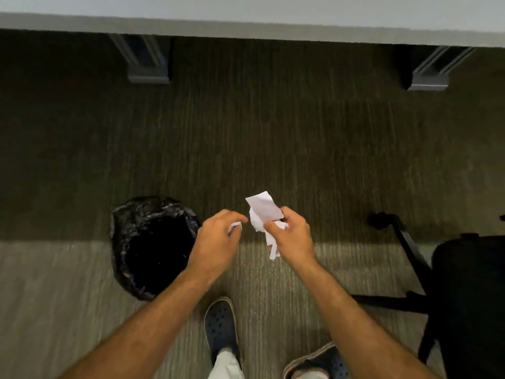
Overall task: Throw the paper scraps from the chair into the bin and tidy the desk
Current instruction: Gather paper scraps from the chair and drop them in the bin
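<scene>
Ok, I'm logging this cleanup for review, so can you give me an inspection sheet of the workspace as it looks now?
Surface: carpet floor; desk edge along the top.
Job's things: paper scraps in the right hand; a small scrap in the left hand; bin with black liner, below and left of the hands.
Clutter: nothing seen.
Hands: left hand closed on the scrap; right hand gripping paper.
Cables: nothing seen.
Surroundings: black chair at right; desk legs.

Bare forearms, dark clogs, pale trousers.
No sleeves on either arm, both bare right up to the picture's edge; dark blue perforated clogs (220, 328) with light-coloured soles on the feet, and pale trouser legs (226, 365) above them.
</scene>
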`<state>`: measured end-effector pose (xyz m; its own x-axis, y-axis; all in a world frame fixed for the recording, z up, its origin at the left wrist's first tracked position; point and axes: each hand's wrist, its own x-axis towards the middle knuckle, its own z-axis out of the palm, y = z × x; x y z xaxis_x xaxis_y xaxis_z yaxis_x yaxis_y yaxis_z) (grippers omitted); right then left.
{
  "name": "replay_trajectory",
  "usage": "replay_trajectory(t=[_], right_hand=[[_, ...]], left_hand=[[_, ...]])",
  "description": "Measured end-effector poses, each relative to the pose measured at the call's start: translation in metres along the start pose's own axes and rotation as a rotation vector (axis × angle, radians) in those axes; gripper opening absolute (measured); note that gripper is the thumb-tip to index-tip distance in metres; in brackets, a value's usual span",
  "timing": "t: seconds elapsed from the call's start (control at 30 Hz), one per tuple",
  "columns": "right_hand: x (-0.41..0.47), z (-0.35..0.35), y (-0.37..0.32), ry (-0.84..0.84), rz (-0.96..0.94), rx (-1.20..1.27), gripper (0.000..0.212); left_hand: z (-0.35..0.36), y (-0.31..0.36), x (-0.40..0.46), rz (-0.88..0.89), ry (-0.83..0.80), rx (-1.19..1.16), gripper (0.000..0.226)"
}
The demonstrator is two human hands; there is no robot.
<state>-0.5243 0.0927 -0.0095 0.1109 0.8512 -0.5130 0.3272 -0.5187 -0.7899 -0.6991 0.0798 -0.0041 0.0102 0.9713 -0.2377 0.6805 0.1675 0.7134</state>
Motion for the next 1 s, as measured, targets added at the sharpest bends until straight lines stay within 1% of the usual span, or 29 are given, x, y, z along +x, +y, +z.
replay_trajectory(t=[0.13, 0.27, 0.37, 0.47, 0.5, 0.63, 0.7, 0.8, 0.9, 0.93, 1.0], right_hand=[[-0.004, 0.089, 0.008, -0.106, 0.07, -0.095, 0.005], [-0.015, 0.169, 0.027, -0.225, 0.199, -0.151, 0.008], [-0.023, 0.215, 0.041, -0.317, 0.262, -0.173, 0.012], [-0.022, 0.245, 0.049, -0.351, 0.368, -0.148, 0.002], [-0.022, 0.254, 0.05, -0.352, 0.408, -0.123, 0.005], [-0.022, 0.273, 0.045, -0.378, 0.54, 0.095, 0.034], [-0.021, 0.277, 0.041, -0.384, 0.593, 0.191, 0.043], [-0.016, 0.275, 0.04, -0.343, 0.661, 0.291, 0.051], [-0.012, 0.265, 0.039, -0.305, 0.643, 0.273, 0.051], [-0.012, 0.26, 0.038, -0.293, 0.634, 0.271, 0.045], [-0.011, 0.245, 0.035, -0.26, 0.606, 0.272, 0.027]], left_hand=[[-0.034, -0.084, -0.021, -0.186, 0.038, -0.009, 0.019], [-0.055, -0.154, -0.046, -0.33, 0.08, 0.01, 0.015], [-0.061, -0.192, -0.059, -0.405, 0.1, -0.007, 0.017], [-0.064, -0.218, -0.066, -0.45, 0.076, -0.058, 0.023], [-0.065, -0.225, -0.068, -0.46, 0.068, -0.077, 0.026], [-0.066, -0.237, -0.066, -0.511, 0.07, -0.156, 0.039], [-0.069, -0.239, -0.065, -0.503, 0.094, -0.199, 0.043], [-0.073, -0.24, -0.062, -0.495, 0.12, -0.189, 0.046], [-0.075, -0.232, -0.058, -0.502, 0.129, -0.166, 0.048], [-0.075, -0.226, -0.056, -0.494, 0.123, -0.161, 0.048], [-0.073, -0.209, -0.05, -0.462, 0.105, -0.163, 0.05]])
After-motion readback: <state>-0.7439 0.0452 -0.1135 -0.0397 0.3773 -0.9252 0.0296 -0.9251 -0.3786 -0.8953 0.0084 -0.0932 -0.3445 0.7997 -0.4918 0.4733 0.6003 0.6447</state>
